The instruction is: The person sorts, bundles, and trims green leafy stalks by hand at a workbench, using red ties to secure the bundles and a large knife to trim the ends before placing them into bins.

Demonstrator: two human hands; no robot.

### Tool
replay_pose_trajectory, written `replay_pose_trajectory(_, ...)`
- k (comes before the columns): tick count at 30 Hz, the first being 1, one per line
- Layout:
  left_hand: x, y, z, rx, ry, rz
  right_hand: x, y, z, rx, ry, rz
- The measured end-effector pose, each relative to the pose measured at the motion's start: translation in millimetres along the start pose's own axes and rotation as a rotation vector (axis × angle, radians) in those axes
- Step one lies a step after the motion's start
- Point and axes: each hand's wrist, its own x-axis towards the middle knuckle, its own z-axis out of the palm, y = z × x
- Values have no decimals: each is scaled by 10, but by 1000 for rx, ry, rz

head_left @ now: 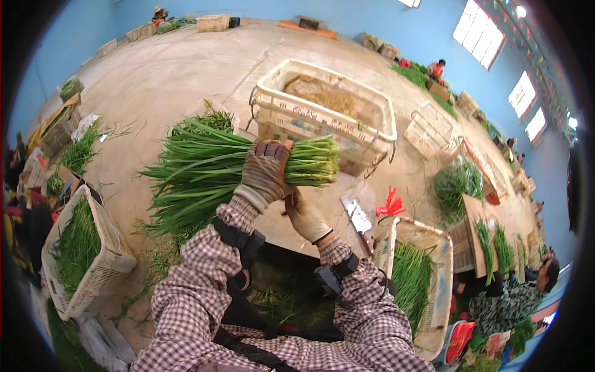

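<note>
A thick bunch of garlic chives lies crosswise before me, green leaves to the left and pale cut stems to the right. My left hand, in a brown and grey glove, is wrapped over the bunch near its stem end. Just below, my right hand in a pale glove has its fingers drawn together close under the stems and the left wrist; whatever they may hold is hidden. To its right lie a broad-bladed knife with a brown handle and a bundle of red ties.
A large white crate stands just beyond the bunch. Crates of greens flank me, one at left and one at right. Loose leaves litter the floor. A person in a patterned top sits at the far right.
</note>
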Motion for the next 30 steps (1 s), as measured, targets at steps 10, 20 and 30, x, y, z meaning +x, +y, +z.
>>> replay_pose_trajectory(10, -1129, -76, 1832, 242, -860, 90, -1283, 106, 334, 285, -45, 523)
replay_pose_trajectory(20, -2177, 357, 1847, -1526, -160, -1729, 439, 1009, 192, -176, -379, 469)
replay_pose_trajectory(30, -2032, 241, 1595, -1961, 185, -1759, -61, 767, 501, 441, -563, 636)
